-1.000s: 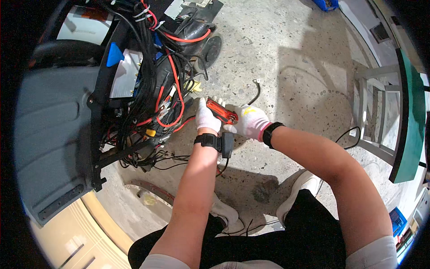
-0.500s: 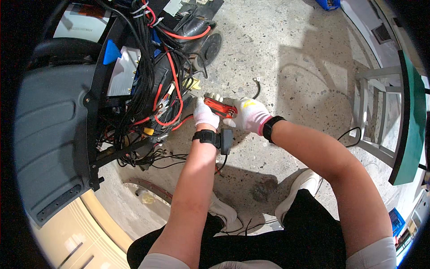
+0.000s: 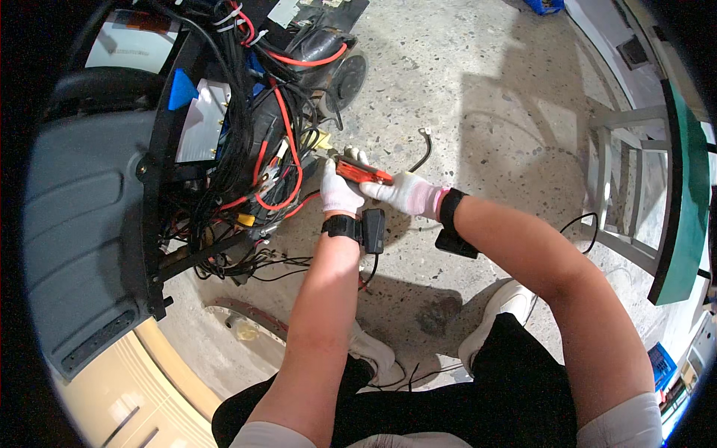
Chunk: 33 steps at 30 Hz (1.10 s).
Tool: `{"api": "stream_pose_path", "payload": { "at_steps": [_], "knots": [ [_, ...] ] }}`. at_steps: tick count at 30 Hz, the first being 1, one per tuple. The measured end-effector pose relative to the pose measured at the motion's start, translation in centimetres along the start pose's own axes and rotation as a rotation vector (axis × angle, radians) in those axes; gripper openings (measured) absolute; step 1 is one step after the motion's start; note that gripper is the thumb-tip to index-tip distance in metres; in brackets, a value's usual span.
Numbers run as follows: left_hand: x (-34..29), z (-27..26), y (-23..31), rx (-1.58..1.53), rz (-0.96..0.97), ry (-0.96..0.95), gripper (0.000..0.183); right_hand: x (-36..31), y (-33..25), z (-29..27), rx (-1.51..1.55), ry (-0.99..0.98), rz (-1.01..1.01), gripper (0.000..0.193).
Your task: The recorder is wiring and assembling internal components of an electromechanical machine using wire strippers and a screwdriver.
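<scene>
My gloved left hand point(image 3: 341, 188) is closed around the left part of a red-and-black hand tool point(image 3: 364, 172), whose exact kind I cannot make out. My gloved right hand point(image 3: 407, 193) is at the tool's right end, its fingers bent against it. Most of the right fingertips are hidden. A short black cable with a metal ring terminal point(image 3: 426, 137) extends from behind my right hand, over the speckled floor. Just left of my hands hangs a dense bundle of black wires point(image 3: 243, 119) with a thick red cable point(image 3: 290, 131) looping through it.
A grey plastic panel point(image 3: 82, 194) and a black frame stand at the left, above a cream body panel point(image 3: 142, 396). A finned metal box point(image 3: 202, 123) sits among the wires. At the right is a green-topped stool point(image 3: 683, 201). Loose thin cables lie near my shoes point(image 3: 489, 317).
My right hand has rolled at the wrist, bringing the black box on its strap into view. The tool has tilted and moved slightly left. More of the ring-terminal cable shows.
</scene>
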<state>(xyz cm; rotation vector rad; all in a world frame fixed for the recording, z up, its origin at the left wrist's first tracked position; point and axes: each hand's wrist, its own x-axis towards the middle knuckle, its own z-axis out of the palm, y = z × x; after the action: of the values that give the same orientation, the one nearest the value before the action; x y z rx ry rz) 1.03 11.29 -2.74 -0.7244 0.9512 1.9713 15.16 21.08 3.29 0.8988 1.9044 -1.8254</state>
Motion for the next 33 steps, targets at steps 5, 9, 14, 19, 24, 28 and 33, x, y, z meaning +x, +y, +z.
{"api": "stream_pose_path", "payload": {
  "at_steps": [5, 9, 14, 19, 24, 28, 33],
  "knots": [
    [-2.3, 0.3, -0.5, 0.118, -0.051, -0.065, 0.056, -0.7, -0.3, 1.3, -0.473, 0.099, -0.119, 0.056],
    [-1.7, -1.1, 0.0, 0.306, -0.085, -0.092, 0.042, -1.0, -0.4, 1.5, -0.753, 0.174, -0.212, 0.046],
    [-1.2, -2.2, 0.4, 0.389, -0.011, -0.043, 0.026, 0.0, 0.5, 0.7, -0.632, 0.161, -0.327, 0.045],
    [-2.6, -1.1, -0.3, -0.055, -0.07, -0.088, 0.028, 1.0, 1.7, 0.4, -0.299, -0.068, 0.013, 0.039],
    [-1.9, -0.3, -0.6, 0.054, -0.082, 0.119, 0.065, 0.7, 2.4, 0.6, 0.233, -0.141, 0.085, 0.039],
    [-1.0, -0.6, -0.6, 0.086, -0.023, 0.19, 0.064, 0.2, 3.2, 1.0, 0.402, -0.188, 0.018, 0.042],
    [-0.8, -0.3, 0.0, -0.043, -0.082, 0.06, 0.053, 0.0, 4.3, 2.2, 0.672, -0.31, 0.149, 0.042]
  ]
}}
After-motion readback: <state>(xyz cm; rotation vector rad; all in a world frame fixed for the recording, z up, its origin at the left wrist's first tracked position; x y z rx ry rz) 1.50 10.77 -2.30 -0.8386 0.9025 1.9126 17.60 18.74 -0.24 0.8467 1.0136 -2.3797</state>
